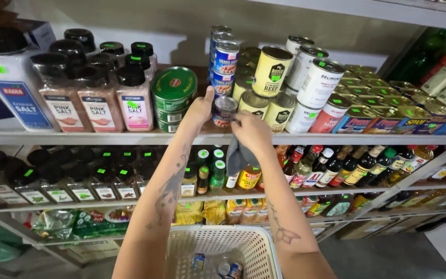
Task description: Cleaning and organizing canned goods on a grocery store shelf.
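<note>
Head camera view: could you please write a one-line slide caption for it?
Left hand steadies a small can on a shelf while right hand holds a grey cloth.

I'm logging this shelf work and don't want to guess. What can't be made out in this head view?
- Small can: the left hand and right hand cover parts of it.
- Grey cloth: its upper part is hidden under the right hand.
- Cans in the basket: cut off by the bottom edge.
- Rear cans: hidden behind the front stacks.
</note>
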